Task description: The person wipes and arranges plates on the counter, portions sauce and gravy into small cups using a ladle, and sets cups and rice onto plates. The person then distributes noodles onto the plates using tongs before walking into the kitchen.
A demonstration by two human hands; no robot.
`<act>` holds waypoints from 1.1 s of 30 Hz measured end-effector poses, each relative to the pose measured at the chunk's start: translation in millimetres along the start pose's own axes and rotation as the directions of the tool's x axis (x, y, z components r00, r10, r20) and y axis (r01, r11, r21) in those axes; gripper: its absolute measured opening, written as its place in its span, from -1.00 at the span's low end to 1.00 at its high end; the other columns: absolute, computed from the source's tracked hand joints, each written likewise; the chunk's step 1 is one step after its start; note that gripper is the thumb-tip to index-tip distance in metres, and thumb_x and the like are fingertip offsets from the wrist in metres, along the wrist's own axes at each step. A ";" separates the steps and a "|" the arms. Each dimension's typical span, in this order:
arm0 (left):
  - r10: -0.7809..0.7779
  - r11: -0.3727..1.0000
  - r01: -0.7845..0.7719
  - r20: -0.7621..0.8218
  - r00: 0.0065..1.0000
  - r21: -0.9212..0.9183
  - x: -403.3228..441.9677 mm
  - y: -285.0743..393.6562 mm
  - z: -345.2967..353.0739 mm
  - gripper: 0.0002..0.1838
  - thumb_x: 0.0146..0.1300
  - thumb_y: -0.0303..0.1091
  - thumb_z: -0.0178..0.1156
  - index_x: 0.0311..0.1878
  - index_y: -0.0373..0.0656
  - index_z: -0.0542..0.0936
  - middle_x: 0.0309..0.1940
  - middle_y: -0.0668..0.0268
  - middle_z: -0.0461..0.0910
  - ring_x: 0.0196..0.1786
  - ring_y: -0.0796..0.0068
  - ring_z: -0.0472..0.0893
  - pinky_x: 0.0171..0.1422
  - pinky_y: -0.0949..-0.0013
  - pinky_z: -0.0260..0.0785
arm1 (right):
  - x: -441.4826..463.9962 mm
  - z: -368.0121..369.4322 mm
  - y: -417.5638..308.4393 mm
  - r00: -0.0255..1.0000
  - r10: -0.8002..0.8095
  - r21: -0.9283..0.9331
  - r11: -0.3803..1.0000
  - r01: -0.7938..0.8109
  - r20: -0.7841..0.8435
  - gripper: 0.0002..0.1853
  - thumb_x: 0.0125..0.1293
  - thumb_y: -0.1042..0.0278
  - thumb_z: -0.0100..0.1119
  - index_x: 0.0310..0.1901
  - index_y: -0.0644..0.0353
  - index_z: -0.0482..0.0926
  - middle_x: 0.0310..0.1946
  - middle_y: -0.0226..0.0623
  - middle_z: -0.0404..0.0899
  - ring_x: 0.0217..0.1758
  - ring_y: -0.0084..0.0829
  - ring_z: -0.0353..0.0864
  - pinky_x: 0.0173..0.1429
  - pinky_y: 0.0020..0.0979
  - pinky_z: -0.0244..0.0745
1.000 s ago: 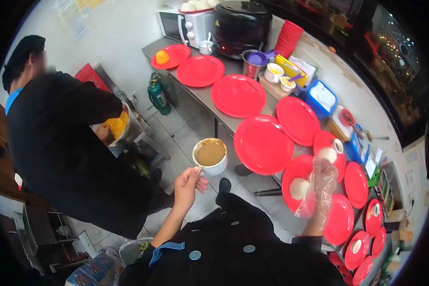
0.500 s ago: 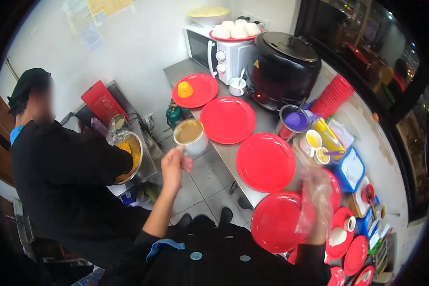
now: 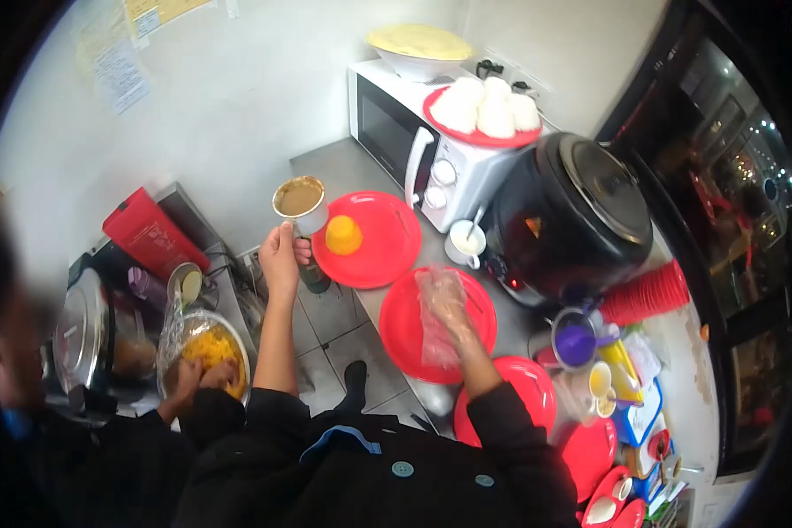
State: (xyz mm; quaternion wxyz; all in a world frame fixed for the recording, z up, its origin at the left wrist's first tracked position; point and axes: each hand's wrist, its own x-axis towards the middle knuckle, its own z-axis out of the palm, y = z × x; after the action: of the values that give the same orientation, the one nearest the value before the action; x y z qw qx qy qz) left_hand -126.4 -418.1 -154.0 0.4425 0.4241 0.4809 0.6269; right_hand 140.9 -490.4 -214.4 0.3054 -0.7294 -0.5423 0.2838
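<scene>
My left hand (image 3: 282, 256) is closed on a white cup (image 3: 301, 201) filled with a thick brown sauce, held up at the near left of a red plate (image 3: 385, 249). On that plate stands a molded mound of yellow rice (image 3: 344, 235). My right hand (image 3: 444, 297), in a loose clear plastic glove, is over a second red plate (image 3: 396, 330). Its fingers look loosely stretched out, with nothing visible in them, though the glove blurs them. I cannot tell whether it touches the plate.
A co-worker's hands (image 3: 204, 374) are in a bowl of yellow rice (image 3: 245, 352) at left. Behind stand a microwave (image 3: 387, 123), a plate of white rice mounds (image 3: 488, 110), a black soup warmer (image 3: 572, 220) and a small white cup (image 3: 465, 242). More red plates (image 3: 519, 400) line the counter.
My left hand has carried the cup toward the plate with the yellow rice. My gloved right hand has moved from the near plates up to the second plate. The view has shifted.
</scene>
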 end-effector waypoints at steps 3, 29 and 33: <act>-0.023 1.000 0.023 0.009 1.000 0.015 47.3 -10.8 -2.2 -0.64 0.37 -0.11 -0.03 -0.40 -0.21 0.47 -0.64 0.28 0.52 -0.66 0.60 0.48 -0.62 0.57 0.30 | 83.1 40.1 22.0 0.956 -0.185 -0.412 0.908 0.077 -0.229 -0.56 0.25 -0.04 -0.02 -0.30 0.25 0.59 -0.45 0.02 0.59 -0.33 -0.02 0.60 -0.16 -0.10 0.48; -0.088 0.995 0.083 0.099 0.991 0.055 58.8 -12.3 -21.1 -0.65 0.37 -0.11 -0.02 -0.38 -0.21 0.49 -0.60 0.26 0.54 -0.63 0.58 0.48 -0.57 0.56 0.30 | -66.4 -53.4 130.8 0.959 0.125 0.224 0.972 -0.067 -0.254 -0.71 0.23 0.48 0.09 -0.03 0.34 0.38 -0.16 -0.12 0.54 -0.16 -0.39 0.56 0.00 -0.37 0.47; -0.119 0.991 0.109 0.152 0.981 0.075 47.6 -9.3 -22.0 -0.65 0.37 -0.12 -0.02 -0.39 -0.21 0.49 -0.60 0.26 0.54 -0.63 0.59 0.48 -0.58 0.56 0.30 | -35.9 -80.7 46.7 0.962 -0.051 -0.552 0.826 -0.111 -0.269 -0.76 0.22 0.31 0.13 -0.15 0.28 0.53 -0.24 0.00 0.54 -0.15 -0.09 0.53 -0.05 -0.26 0.45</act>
State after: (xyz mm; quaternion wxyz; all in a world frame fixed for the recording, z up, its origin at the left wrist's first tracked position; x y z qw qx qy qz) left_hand -157.9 -375.9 -161.9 0.4999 0.4582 0.4887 0.5490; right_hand 220.9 -546.7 -194.0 0.1440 -0.8273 -0.5429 0.0136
